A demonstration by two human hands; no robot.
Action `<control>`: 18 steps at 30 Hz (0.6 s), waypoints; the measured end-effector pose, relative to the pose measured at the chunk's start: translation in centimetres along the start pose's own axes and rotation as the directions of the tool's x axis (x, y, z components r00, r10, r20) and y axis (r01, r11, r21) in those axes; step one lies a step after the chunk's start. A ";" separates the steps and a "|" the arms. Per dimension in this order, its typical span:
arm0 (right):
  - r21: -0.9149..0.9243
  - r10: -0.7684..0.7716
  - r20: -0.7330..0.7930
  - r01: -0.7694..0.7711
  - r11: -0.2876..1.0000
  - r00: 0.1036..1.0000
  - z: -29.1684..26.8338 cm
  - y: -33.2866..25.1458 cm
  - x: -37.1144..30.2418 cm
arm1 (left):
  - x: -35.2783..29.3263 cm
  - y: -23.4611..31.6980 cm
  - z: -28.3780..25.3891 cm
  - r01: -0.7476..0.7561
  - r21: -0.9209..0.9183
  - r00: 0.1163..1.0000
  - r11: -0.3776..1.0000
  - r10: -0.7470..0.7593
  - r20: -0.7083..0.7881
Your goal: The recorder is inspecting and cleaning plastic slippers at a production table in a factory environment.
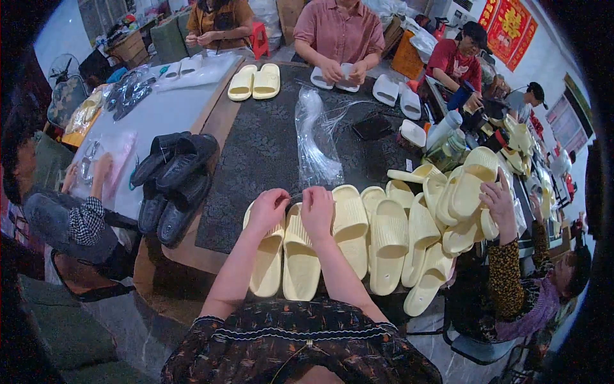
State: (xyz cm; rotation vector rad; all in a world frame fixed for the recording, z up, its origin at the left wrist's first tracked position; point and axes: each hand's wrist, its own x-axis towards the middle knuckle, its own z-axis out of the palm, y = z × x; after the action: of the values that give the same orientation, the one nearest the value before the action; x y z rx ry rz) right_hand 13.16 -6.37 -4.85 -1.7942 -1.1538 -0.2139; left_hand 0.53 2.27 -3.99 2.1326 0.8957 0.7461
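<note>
My left hand [268, 208] and my right hand [318, 211] are side by side over a pair of pale yellow slides, a short gap between them. Both have fingers pinched together; anything thin held in them is too small to make out. Beneath my left hand is the left slide [265, 272], beneath my right the other slide [301, 269], toes pointing away from me. Just beyond my hands lies a bundle of clear plastic strands [313, 137], fanned at its near end. Another yellow slide [350, 224] lies right of my right hand.
More yellow slides [389, 246] are heaped at the right, where a co-worker's hand [499, 201] touches them. Black slides [176, 182] are stacked left. A yellow pair [254, 82], a dark phone-like object [373, 127] and jars [448, 147] lie farther off. Co-workers sit around.
</note>
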 end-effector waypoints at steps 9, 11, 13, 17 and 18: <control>0.064 0.035 0.207 -0.049 0.997 0.978 -0.5 -1.0 -0.2 | -0.1 -0.6 0.5 0.007 -0.162 0.997 0.987 -0.020 -0.080; 0.069 0.031 0.195 -0.046 0.997 0.980 -0.3 -1.0 -0.2 | 0.0 -0.8 0.4 0.030 -0.207 0.996 0.978 -0.047 -0.078; 0.124 0.048 0.098 -0.060 0.990 0.994 -0.3 -0.9 -0.2 | 0.2 -0.4 -0.1 0.102 -0.293 0.994 0.951 -0.107 -0.001; 0.150 0.032 0.119 -0.050 0.987 0.992 -0.3 -0.5 -0.1 | 0.4 -0.7 0.0 0.097 -0.372 0.989 0.923 -0.132 -0.070; 0.152 0.034 0.121 -0.052 0.987 0.992 -0.3 -0.6 -0.1 | 0.3 -0.8 0.2 0.060 -0.424 0.988 0.903 -0.114 -0.104</control>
State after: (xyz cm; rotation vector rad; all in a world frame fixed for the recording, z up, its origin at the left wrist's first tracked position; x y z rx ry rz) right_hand 12.68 -6.60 -4.38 -1.7104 -1.1797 0.0081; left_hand 0.58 2.85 -4.64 1.6692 0.8034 0.9429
